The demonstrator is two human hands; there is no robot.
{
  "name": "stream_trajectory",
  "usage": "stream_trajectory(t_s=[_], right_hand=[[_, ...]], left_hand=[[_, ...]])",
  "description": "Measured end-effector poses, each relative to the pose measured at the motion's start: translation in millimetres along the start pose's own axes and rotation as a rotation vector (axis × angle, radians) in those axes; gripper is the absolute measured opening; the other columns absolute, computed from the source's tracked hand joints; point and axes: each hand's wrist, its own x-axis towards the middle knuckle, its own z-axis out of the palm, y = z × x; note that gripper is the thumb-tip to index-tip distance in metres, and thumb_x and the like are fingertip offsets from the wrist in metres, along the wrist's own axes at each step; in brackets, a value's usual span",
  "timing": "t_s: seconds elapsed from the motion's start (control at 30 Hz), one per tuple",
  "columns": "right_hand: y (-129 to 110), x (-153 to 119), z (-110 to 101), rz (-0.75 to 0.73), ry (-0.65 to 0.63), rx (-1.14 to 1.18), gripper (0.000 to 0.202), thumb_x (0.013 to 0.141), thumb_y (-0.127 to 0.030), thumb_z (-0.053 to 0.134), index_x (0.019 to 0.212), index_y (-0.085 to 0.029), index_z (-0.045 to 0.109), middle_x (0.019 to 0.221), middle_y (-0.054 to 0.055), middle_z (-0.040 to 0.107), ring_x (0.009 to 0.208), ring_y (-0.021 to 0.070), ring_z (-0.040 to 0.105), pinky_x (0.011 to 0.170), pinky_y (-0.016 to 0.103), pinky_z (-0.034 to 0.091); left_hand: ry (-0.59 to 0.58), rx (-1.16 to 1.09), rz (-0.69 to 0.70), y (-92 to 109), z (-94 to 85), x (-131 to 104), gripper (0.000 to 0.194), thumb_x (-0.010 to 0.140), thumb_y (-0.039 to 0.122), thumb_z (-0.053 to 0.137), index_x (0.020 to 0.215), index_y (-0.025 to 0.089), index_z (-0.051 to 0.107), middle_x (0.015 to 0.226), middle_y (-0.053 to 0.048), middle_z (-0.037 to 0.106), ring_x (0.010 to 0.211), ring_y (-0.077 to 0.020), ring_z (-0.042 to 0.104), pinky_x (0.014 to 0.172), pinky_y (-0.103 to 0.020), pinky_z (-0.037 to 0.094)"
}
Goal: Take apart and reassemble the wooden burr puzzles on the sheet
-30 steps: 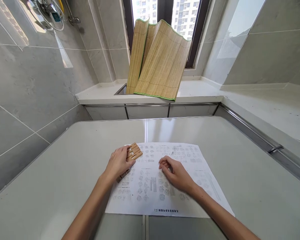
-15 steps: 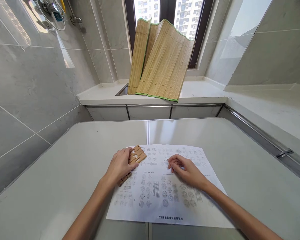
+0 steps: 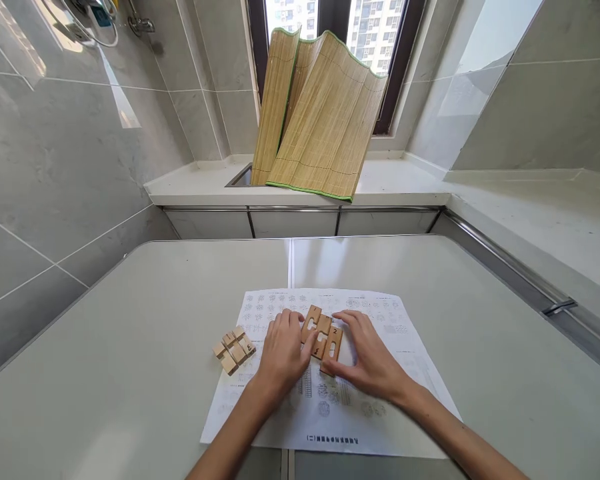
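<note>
Three slotted wooden pieces [image 3: 325, 324] side by side above the printed sheet [image 3: 280, 430], gripped at one side by the left hand [image 3: 283, 347] and spanned end to end by the right hand [image 3: 370, 353]. Could skew or slip apart under uneven pressure, being staggered. Notched wooden blocks [image 3: 235, 351] grouped beside the left hand, across the sheet's edge on the worktop [image 3: 105, 373]: easily scattered by a stray knuckle or a tug on the paper

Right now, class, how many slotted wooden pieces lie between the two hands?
3 visible, side by side on the printed sheet: left piece at the left hand, middle piece, right piece at the right hand. Some may be hidden.
</note>
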Motion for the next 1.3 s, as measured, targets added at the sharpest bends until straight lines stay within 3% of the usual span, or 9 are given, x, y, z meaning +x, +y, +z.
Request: stream_trajectory(t_s=[0.1, 0.33, 0.5, 0.63, 0.77, 0.9, 1.13, 1.23, 1.3], right_hand=[[0.0, -2.2, 2.8, -0.033, -0.018, -0.064, 0.084, 0.077, -0.044, 0.085, 0.147, -0.029, 0.04, 0.143, 0.014, 0.049, 0.134, 0.0385, 0.047, 0.111, 0.058, 0.045], [2.7, -3.8, -1.9, -0.057, -0.098, -0.063, 0.106, 0.064, -0.058, 0.092, 0.15, -0.032, 0.036, 0.143, 0.015, 0.045, 0.133, 0.0418, 0.045, 0.11, 0.06, 0.044], [4.7, -2.3, -10.3, -0.085, -0.108, -0.034, 0.08, 0.074, -0.041, 0.087, 0.141, -0.03, 0.044, 0.134, 0.013, 0.054, 0.123, 0.0383, 0.052, 0.106, 0.057, 0.046], [13.0, 0.3, -22.3, 0.008, -0.086, 0.005, 0.076, 0.074, -0.043, 0.086, 0.138, -0.029, 0.047, 0.133, 0.012, 0.056, 0.121, 0.0367, 0.054, 0.105, 0.054, 0.047], [20.3, 1.9, -28.4, 0.193, 0.042, 0.194, 0.067, 0.083, -0.049, 0.078, 0.138, -0.03, 0.046, 0.139, 0.01, 0.053, 0.126, 0.0342, 0.053, 0.111, 0.053, 0.043], [19.8, 5.3, -28.1, 0.169, 0.133, 0.486, 0.057, 0.087, -0.057, 0.073, 0.132, -0.031, 0.05, 0.142, 0.01, 0.053, 0.135, 0.0323, 0.051, 0.117, 0.05, 0.04], [18.2, 7.4, -29.6, 0.207, 0.094, 0.78, 0.056, 0.087, -0.06, 0.072, 0.133, -0.03, 0.057, 0.144, 0.012, 0.059, 0.146, 0.0356, 0.046, 0.122, 0.055, 0.037], [15.7, 7.2, -31.3, 0.22, 0.027, 0.873, 0.059, 0.085, -0.061, 0.074, 0.133, -0.029, 0.06, 0.151, 0.011, 0.058, 0.149, 0.0359, 0.043, 0.124, 0.056, 0.034], [13.0, 7.4, -32.3, 0.227, -0.008, 0.936, 0.064, 0.083, -0.066, 0.074, 0.133, -0.029, 0.061, 0.154, 0.012, 0.056, 0.149, 0.0369, 0.043, 0.125, 0.057, 0.033]], left_hand=[[0.034, 0.025, -0.011, -1.3, 7.7, 0.6, 0.019, 0.101, 0.037, 0.055, 0.097, 0.019, 0.058, 0.103, -0.01, 0.064, 0.098, -0.0293, 0.062, 0.086, -0.043, 0.049], [0.106, -0.136, 0.078, 0.3, 5.7, -4.2, 0.017, 0.097, 0.032, 0.06, 0.11, 0.021, 0.058, 0.108, -0.009, 0.06, 0.1, -0.0275, 0.06, 0.088, -0.042, 0.049], [0.072, -0.131, 0.169, 2.1, 6.7, -9.0, 0.014, 0.092, 0.032, 0.066, 0.102, 0.022, 0.064, 0.102, -0.007, 0.058, 0.099, -0.0275, 0.058, 0.086, -0.041, 0.049], [0.063, -0.127, 0.162, -0.9, 7.9, -10.0, 0.017, 0.092, 0.035, 0.068, 0.102, 0.021, 0.066, 0.102, -0.008, 0.058, 0.1, -0.0283, 0.057, 0.087, -0.043, 0.05], [0.022, -0.132, 0.203, -1.0, 6.2, -12.4, 0.018, 0.092, 0.036, 0.067, 0.1, 0.019, 0.066, 0.104, -0.01, 0.061, 0.101, -0.0294, 0.057, 0.085, -0.044, 0.051], [0.01, -0.091, 0.274, 3.2, 7.7, -16.2, 0.012, 0.087, 0.026, 0.066, 0.096, 0.018, 0.064, 0.103, -0.012, 0.063, 0.098, -0.03, 0.057, 0.081, -0.044, 0.051], [0.007, -0.034, 0.349, 7.3, 12.6, -16.8, 0.008, 0.095, 0.021, 0.056, 0.088, 0.02, 0.06, 0.1, -0.013, 0.068, 0.092, -0.0298, 0.059, 0.078, -0.044, 0.048], [0.015, -0.172, 0.323, 9.4, 9.2, -17.1, 0.012, 0.098, 0.022, 0.05, 0.089, 0.021, 0.058, 0.095, -0.011, 0.068, 0.088, -0.0275, 0.059, 0.077, -0.04, 0.046], [-0.007, -0.381, 0.22, 12.2, 4.8, -18.1, 0.015, 0.101, 0.028, 0.049, 0.091, 0.022, 0.058, 0.087, -0.007, 0.066, 0.079, -0.0235, 0.058, 0.071, -0.035, 0.043]])
